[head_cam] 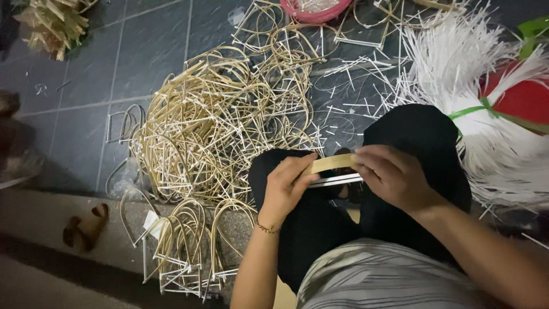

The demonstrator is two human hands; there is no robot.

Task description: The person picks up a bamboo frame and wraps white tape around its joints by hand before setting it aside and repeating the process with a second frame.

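Observation:
My left hand [284,186] and my right hand [392,174] meet above my knees, which are covered in black cloth. Between them they hold a flat tan bamboo strip [331,163] and thin white strips [337,180] just below it. The left hand pinches the left end of the tan strip; the right hand's fingers close over the right end of both. A thin gold bracelet sits on my left wrist. How the white strips are fixed to the tan one is hidden by the fingers.
A large heap of bent bamboo arches with white ties [211,126] covers the dark tiled floor. More arches [189,240] lie on a stone step. A bundle of white strips [457,63] bound with a green band sits right, beside something red [520,97]. A pink basin [314,8] stands far back. A sandal [86,226] lies left.

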